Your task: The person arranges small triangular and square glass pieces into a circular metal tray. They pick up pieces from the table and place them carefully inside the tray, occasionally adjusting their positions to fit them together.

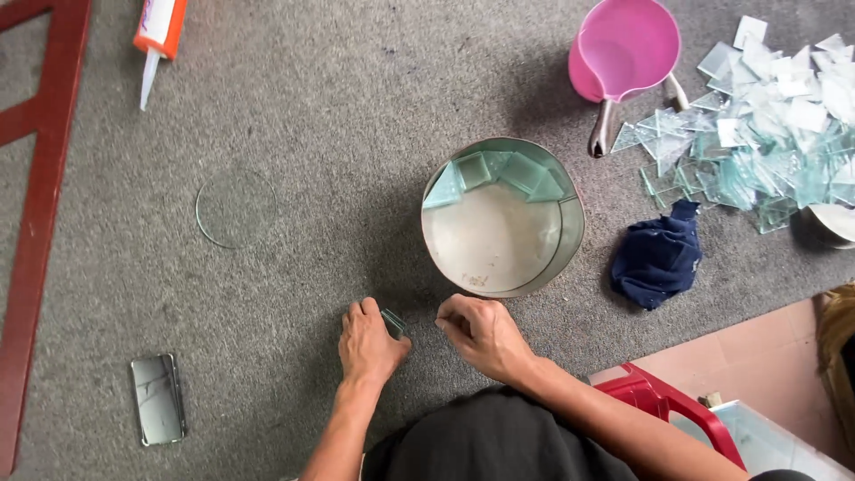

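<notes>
**Head view: small glass piece in the left hand, ring mould just ahead**

Head view looks straight down at a grey carpet floor [312,107]; no table here. The left hand [370,343] is pinched on one small glass piece [393,322], held tilted just off the carpet, thumb side. The right hand [481,334] is curled loosely shut beside it, fingertips together; I can't tell whether it holds anything.

Step, as I read it: handling a single piece at the near side of the round metal ring [503,216], which sits just beyond both hands. Inside it, roughly four or five glass tiles [494,171] lean along the far wall; the pale base is otherwise bare. Any placing move needs a careful lift over the near rim, edges kept off the skin.

Count:
- 1 ring
- 1 clear glass disc [235,207], well left
- 1 pink scoop [623,49]
- 1 dark blue cloth [659,254]
- 1 sealant tube [158,36]
- 1 phone [157,398]
- 1 heap of glass offcuts [766,134], too many to count
</notes>
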